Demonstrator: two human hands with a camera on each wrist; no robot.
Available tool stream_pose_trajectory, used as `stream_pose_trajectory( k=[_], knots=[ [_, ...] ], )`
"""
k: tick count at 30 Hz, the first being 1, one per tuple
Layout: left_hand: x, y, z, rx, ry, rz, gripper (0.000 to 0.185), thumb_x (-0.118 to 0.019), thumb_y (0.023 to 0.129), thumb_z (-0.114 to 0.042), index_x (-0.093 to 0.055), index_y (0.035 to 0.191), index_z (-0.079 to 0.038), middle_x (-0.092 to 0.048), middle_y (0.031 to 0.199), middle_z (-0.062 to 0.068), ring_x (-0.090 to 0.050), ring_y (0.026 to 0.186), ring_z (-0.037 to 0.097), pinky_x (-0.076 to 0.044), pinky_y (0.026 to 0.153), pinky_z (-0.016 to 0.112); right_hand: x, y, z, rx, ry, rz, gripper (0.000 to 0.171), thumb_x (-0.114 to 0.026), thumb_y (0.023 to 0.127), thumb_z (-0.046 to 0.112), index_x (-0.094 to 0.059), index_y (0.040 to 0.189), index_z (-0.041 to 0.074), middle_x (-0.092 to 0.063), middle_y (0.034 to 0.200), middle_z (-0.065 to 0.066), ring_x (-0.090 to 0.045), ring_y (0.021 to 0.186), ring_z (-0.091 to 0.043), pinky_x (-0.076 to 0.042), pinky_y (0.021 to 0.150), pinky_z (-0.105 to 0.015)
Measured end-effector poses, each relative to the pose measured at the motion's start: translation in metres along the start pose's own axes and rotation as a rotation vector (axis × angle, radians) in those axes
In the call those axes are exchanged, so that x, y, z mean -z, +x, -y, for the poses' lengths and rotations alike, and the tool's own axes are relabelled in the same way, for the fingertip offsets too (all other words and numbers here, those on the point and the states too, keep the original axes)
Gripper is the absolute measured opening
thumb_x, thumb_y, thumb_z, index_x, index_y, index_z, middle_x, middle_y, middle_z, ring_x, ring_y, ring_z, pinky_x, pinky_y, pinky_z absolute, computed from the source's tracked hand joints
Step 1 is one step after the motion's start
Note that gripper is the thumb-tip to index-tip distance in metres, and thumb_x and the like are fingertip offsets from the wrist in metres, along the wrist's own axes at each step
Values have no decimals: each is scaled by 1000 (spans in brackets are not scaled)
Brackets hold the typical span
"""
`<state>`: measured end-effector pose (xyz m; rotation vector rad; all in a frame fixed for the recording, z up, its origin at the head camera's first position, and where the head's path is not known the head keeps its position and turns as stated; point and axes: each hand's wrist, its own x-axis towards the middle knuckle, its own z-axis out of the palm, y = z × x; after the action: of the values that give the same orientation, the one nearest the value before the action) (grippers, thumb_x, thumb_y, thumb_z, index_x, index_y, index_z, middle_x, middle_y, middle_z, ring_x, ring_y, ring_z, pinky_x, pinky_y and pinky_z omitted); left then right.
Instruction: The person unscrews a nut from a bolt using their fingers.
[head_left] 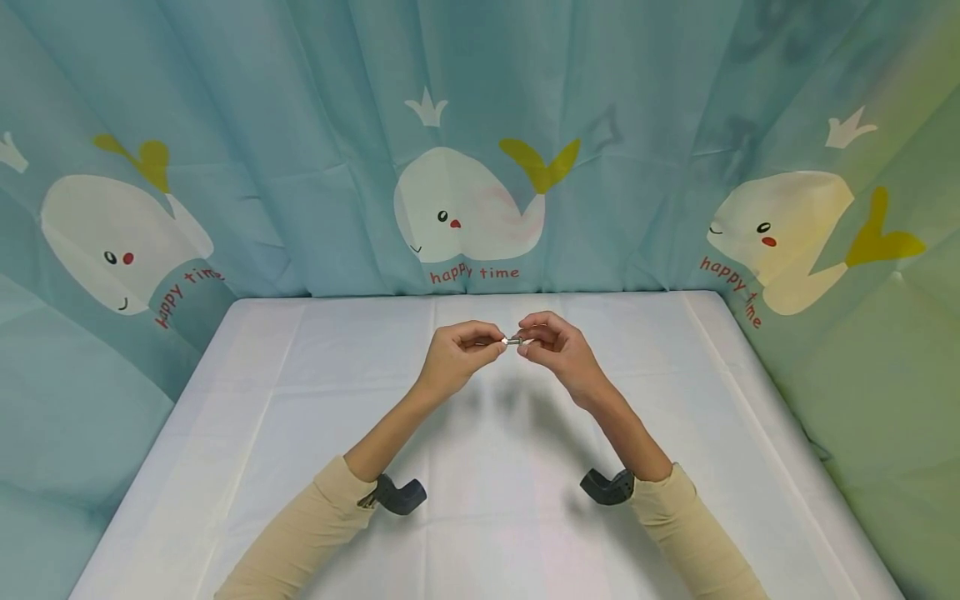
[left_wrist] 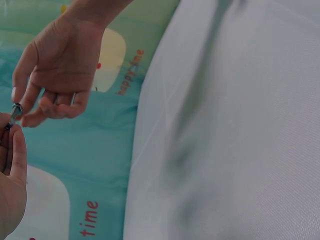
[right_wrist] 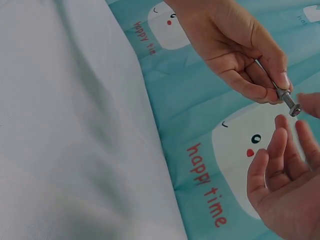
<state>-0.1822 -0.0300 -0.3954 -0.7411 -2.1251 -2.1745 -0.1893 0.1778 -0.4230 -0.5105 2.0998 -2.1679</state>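
Note:
A small silver bolt [right_wrist: 290, 102] with a threaded shank is pinched between the thumb and fingers of my left hand [head_left: 456, 358], above the table. Its wide end points toward my right hand [head_left: 558, 354]. In the right wrist view a thin metal strip also shows between the left fingers, behind the bolt. My right hand is held around the bolt's wide end, thumb on one side and fingers on the other, spread with a gap around the metal. From the left wrist, the bolt [left_wrist: 16, 111] appears at the left edge, close to the right fingertips.
A white cloth covers the table [head_left: 495, 517], with shadows of both arms on it. Behind and at the sides hangs a blue-green curtain [head_left: 322, 167] printed with whales. Each cuff carries a dark wrist-worn device [head_left: 401, 496].

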Motion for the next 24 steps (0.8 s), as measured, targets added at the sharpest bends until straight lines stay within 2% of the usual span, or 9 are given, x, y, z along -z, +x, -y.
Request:
stream_pose_trajectory(
  k=[5,8,11,18,21,24],
  knots=[
    [0,0,0,0,-1,5,10,-68,87,13,-68,97,16,-70,94,19,-68,81,14,-58,77,26,0,0,2,-53,-42,-25,30,-63,97,13,-62,115,-11,-70,95,0,-61,86,-15,-52,80,-28],
    [0,-1,0,-2,-1,10,10,-68,88,12,-69,97,16,-70,93,18,-69,83,26,-58,77,27,0,-1,2,-66,-64,-22,29,-63,96,12,-64,112,-13,-71,90,0,-63,88,-17,-52,82,-29],
    [0,-1,0,-2,-3,13,10,-68,88,12,-69,97,16,-70,93,17,-68,83,31,-58,76,27,0,-1,2,-61,-59,-13,25,-63,96,7,-65,111,-13,-71,89,1,-64,91,-18,-53,83,-29],
    [0,0,0,-3,-5,5,10,-68,87,13,-68,97,17,-70,93,20,-68,81,10,-58,78,27,0,-2,0,-26,-18,14,24,-66,94,1,-61,114,-12,-70,92,2,-65,89,-14,-54,84,-30],
    [0,0,0,-4,-4,4,10,-68,87,13,-68,96,17,-70,93,21,-67,81,9,-58,78,27,1,-1,0,-19,4,23,17,-66,94,-1,-64,111,-5,-69,94,0,-66,90,-15,-55,84,-29],
    [0,0,0,-3,1,5,10,-68,88,13,-68,97,17,-69,93,22,-67,81,11,-58,78,26,1,-1,0,-17,15,30,17,-65,94,-2,-65,111,-3,-69,95,0,-66,91,-15,-55,84,-29]
  ],
)
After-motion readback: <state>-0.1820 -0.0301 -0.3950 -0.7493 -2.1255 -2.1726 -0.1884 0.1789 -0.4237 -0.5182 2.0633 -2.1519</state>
